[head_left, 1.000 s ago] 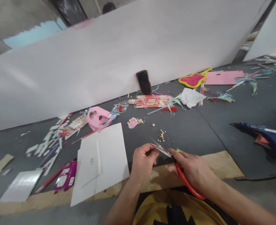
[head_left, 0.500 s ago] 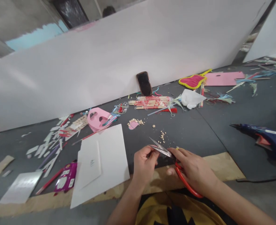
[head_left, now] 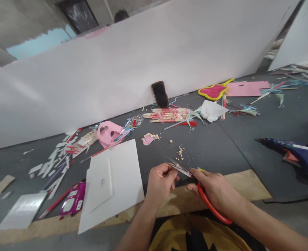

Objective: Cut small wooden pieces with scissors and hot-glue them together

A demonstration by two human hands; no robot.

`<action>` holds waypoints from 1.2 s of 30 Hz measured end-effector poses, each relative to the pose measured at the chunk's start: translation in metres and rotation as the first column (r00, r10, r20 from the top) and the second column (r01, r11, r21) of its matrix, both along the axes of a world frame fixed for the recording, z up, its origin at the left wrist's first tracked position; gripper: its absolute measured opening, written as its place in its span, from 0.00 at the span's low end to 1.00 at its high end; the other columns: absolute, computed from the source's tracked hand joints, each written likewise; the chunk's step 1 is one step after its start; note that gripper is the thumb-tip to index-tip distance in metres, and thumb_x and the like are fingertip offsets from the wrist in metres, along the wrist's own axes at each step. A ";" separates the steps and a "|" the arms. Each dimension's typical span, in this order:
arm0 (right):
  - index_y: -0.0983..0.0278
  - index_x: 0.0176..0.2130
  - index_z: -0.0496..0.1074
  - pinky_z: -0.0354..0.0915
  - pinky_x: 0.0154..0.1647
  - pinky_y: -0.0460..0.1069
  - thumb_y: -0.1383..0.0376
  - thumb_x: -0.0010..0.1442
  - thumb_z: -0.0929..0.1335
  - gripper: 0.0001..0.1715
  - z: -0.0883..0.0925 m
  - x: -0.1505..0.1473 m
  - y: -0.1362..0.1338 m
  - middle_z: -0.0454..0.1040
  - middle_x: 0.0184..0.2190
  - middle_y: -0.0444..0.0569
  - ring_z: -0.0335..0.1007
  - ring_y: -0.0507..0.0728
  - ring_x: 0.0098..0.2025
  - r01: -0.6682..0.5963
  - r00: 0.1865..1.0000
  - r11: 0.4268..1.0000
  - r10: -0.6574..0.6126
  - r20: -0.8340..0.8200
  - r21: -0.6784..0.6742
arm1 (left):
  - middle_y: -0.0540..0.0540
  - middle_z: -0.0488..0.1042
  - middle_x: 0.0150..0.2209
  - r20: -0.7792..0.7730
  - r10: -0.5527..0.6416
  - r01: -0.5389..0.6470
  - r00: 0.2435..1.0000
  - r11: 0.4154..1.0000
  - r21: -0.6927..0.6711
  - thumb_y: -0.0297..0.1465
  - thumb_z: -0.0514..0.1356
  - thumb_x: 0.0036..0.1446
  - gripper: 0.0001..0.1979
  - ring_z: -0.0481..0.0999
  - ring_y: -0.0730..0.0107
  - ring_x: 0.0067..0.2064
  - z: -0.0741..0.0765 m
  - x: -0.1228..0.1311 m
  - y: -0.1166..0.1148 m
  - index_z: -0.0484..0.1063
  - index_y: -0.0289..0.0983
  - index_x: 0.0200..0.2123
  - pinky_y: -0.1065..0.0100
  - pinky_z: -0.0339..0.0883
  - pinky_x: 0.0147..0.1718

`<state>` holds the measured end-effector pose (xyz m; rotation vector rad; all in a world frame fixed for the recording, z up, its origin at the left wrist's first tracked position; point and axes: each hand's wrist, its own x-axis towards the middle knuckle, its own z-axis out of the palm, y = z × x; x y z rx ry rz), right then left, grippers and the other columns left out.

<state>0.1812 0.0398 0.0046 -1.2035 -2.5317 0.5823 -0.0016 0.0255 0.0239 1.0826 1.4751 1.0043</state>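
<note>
Red-handled scissors [head_left: 208, 201] are gripped in my right hand [head_left: 216, 188], their blades slightly parted and pointing up and to the left. My left hand [head_left: 160, 183] is pinched closed right by the blades; whatever its fingertips hold is too small and covered to make out. Just beyond the blades lie small pale cut bits [head_left: 180, 152] on the dark table [head_left: 211, 150]. Farther back, more such bits surround a small pink piece [head_left: 148, 140].
White sheets [head_left: 128, 174] and a purple packet [head_left: 73, 198] lie to the left. A blue glue gun [head_left: 297, 150] rests at right. Wrapped sticks [head_left: 169, 115] and a propped phone [head_left: 160, 94] stand near the white partition [head_left: 117, 69]. A pink cutout [head_left: 108, 137] lies back left.
The scissor handles have closed somewhat and the blades have come nearer together by my left fingertips. My left hand stays pinched in about the same place.
</note>
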 end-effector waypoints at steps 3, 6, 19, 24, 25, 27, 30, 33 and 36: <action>0.63 0.46 0.68 0.65 0.28 0.47 0.53 0.64 0.58 0.21 0.001 0.001 0.000 0.77 0.30 0.51 0.75 0.57 0.30 0.047 0.999 0.999 -0.047 -0.027 0.012 | 0.51 0.70 0.21 -0.026 0.007 -0.006 1.000 1.000 0.018 0.33 0.58 0.53 0.09 0.63 0.80 0.18 0.001 0.002 -0.001 0.73 0.33 0.27 0.77 0.57 0.18; 0.62 0.46 0.68 0.65 0.29 0.47 0.53 0.64 0.58 0.20 0.000 0.001 0.000 0.77 0.29 0.50 0.75 0.57 0.30 0.073 0.997 0.997 -0.073 -0.036 0.007 | 0.52 0.70 0.23 -0.041 0.044 -0.041 0.998 0.997 0.059 0.34 0.59 0.52 0.08 0.63 0.80 0.20 -0.001 0.003 -0.001 0.72 0.34 0.31 0.78 0.59 0.20; 0.65 0.53 0.64 0.67 0.41 0.55 0.52 0.59 0.64 0.27 0.004 0.000 -0.001 0.74 0.41 0.57 0.71 0.63 0.43 0.060 0.998 0.998 -0.059 0.024 -0.015 | 0.53 0.66 0.21 -0.037 0.044 -0.038 0.998 0.988 0.149 0.33 0.57 0.55 0.08 0.65 0.79 0.21 -0.010 0.001 -0.004 0.72 0.35 0.32 0.76 0.61 0.22; 0.68 0.53 0.64 0.68 0.40 0.55 0.54 0.60 0.62 0.27 0.001 -0.001 -0.002 0.74 0.41 0.59 0.71 0.63 0.42 0.025 1.000 1.000 -0.025 0.001 -0.014 | 0.52 0.68 0.21 0.049 -0.040 0.036 0.998 0.996 0.075 0.34 0.59 0.54 0.09 0.64 0.80 0.18 -0.007 -0.002 -0.004 0.73 0.34 0.30 0.77 0.57 0.18; 0.69 0.52 0.65 0.68 0.39 0.55 0.54 0.61 0.61 0.27 0.000 -0.001 -0.002 0.75 0.40 0.59 0.72 0.63 0.41 0.017 1.000 1.000 -0.017 -0.011 -0.022 | 0.52 0.69 0.21 0.056 -0.058 0.054 0.997 0.996 0.069 0.35 0.59 0.54 0.09 0.64 0.81 0.17 -0.005 -0.002 -0.003 0.73 0.34 0.30 0.77 0.57 0.17; 0.69 0.51 0.65 0.68 0.37 0.53 0.54 0.64 0.59 0.25 -0.002 -0.001 -0.002 0.75 0.38 0.58 0.73 0.62 0.39 0.005 1.000 0.999 -0.006 -0.030 -0.035 | 0.52 0.69 0.21 0.050 -0.074 0.072 0.996 0.996 0.058 0.35 0.59 0.54 0.09 0.64 0.81 0.16 -0.002 -0.003 -0.001 0.73 0.34 0.30 0.77 0.56 0.17; 0.67 0.49 0.66 0.67 0.34 0.51 0.54 0.65 0.56 0.23 -0.001 -0.002 0.000 0.76 0.35 0.56 0.75 0.60 0.36 0.009 1.000 0.998 -0.010 -0.015 -0.058 | 0.52 0.69 0.20 0.015 -0.046 0.046 0.999 0.998 0.035 0.34 0.59 0.52 0.09 0.64 0.80 0.16 0.001 -0.001 0.001 0.73 0.34 0.27 0.77 0.56 0.17; 0.64 0.44 0.67 0.65 0.29 0.48 0.55 0.65 0.57 0.18 0.001 -0.004 0.001 0.77 0.31 0.52 0.75 0.59 0.32 0.032 0.999 0.995 -0.030 0.022 -0.092 | 0.52 0.69 0.20 -0.006 0.007 -0.007 1.000 1.000 0.022 0.34 0.58 0.52 0.10 0.64 0.80 0.16 -0.001 0.003 0.002 0.72 0.34 0.26 0.76 0.57 0.16; 0.62 0.40 0.67 0.63 0.26 0.47 0.55 0.65 0.57 0.17 0.002 -0.005 0.001 0.77 0.29 0.50 0.75 0.58 0.30 0.064 0.997 0.994 -0.061 0.039 -0.090 | 0.51 0.70 0.21 -0.022 0.035 -0.034 0.999 0.998 0.054 0.36 0.58 0.53 0.10 0.65 0.79 0.17 -0.007 0.007 0.000 0.72 0.34 0.28 0.76 0.59 0.18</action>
